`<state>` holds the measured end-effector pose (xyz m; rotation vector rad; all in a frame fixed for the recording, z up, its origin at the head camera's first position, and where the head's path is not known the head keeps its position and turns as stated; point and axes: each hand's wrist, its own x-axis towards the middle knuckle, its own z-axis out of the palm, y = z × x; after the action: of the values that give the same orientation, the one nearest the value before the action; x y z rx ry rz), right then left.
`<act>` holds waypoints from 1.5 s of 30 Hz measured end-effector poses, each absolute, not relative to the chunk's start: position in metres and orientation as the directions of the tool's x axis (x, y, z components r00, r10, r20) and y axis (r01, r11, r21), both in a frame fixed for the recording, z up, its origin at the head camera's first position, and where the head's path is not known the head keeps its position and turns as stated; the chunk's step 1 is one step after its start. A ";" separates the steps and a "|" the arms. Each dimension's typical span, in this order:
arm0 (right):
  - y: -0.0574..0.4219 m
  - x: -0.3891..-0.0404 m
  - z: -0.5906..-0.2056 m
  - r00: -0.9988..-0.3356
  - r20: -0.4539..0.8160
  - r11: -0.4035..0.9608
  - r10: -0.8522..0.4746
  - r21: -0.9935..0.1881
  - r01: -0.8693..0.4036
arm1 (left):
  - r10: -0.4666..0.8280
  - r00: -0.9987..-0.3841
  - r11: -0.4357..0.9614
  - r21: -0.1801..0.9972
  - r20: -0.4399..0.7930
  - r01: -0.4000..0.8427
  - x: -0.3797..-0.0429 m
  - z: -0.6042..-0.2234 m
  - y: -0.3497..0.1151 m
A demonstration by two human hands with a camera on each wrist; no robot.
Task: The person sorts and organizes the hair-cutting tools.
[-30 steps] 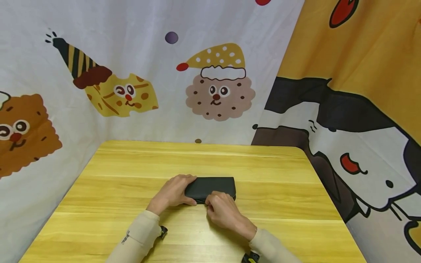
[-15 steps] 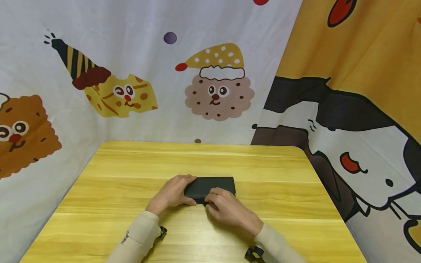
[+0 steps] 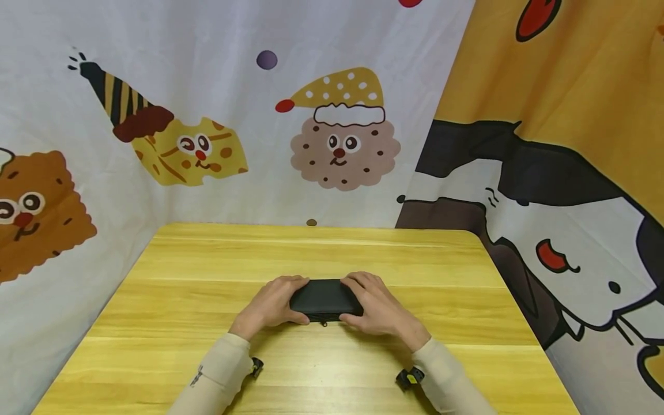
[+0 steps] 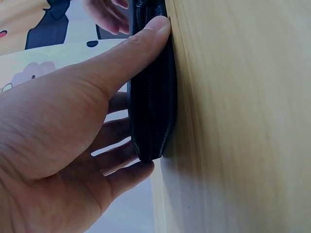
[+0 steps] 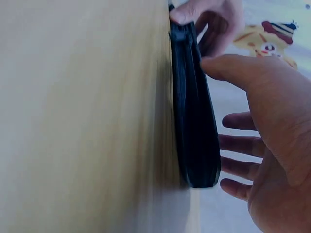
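A black zip-around wallet (image 3: 325, 297) lies flat on the table, its zipped side facing me. A small zip pull (image 3: 324, 324) hangs near the middle of that side. My left hand (image 3: 272, 302) grips the wallet's left end; in the left wrist view its thumb (image 4: 146, 41) presses on the zipped side. Over the right end is my right hand (image 3: 376, 305). In the right wrist view its thumb (image 5: 228, 68) is at the wallet's upper edge, and its loosely spread fingers (image 5: 243, 145) are beside it; whether they touch is hard to tell.
The wooden table (image 3: 181, 323) extends around the wallet on all sides. Printed cartoon cloth (image 3: 218, 202) hangs behind the table and along its sides. A small black device is strapped at each wrist, such as the right one (image 3: 410, 377).
My right hand has let go of the zip pull at the near side and moved right, over the wallet's right end. The zip pull now shows. My left hand has stayed put.
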<state>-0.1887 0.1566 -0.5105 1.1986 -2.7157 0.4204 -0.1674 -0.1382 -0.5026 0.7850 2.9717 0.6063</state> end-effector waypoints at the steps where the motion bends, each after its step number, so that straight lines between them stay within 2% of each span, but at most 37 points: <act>1: 0.159 -0.190 -0.511 -0.678 0.233 0.648 -0.697 -0.198 -0.735 | 0.477 -0.874 0.799 0.370 0.090 0.474 -0.167 -0.503 -0.138; 11: 0.170 -0.196 -0.518 -0.718 0.123 0.687 -0.686 -0.219 -0.693 | 0.482 -0.871 0.794 0.373 0.095 0.480 -0.168 -0.504 -0.139; 21: 0.174 -0.199 -0.518 -0.770 0.070 0.736 -0.634 -0.250 -0.629 | 0.475 -0.873 0.788 0.388 0.111 0.478 -0.168 -0.505 -0.139; 33: 0.172 -0.194 -0.511 -0.741 0.090 0.707 -0.666 -0.239 -0.665 | 0.438 -0.895 0.809 0.396 0.088 0.434 -0.150 -0.501 -0.134; 45: 0.172 -0.194 -0.510 -0.736 0.098 0.709 -0.670 -0.211 -0.673 | 0.415 -0.879 0.824 0.313 0.233 0.472 -0.132 -0.497 -0.131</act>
<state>-0.1938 0.1721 -0.5096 1.1357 -2.8909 0.3663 -0.1322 -0.1308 -0.4973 0.7707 3.1480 0.6062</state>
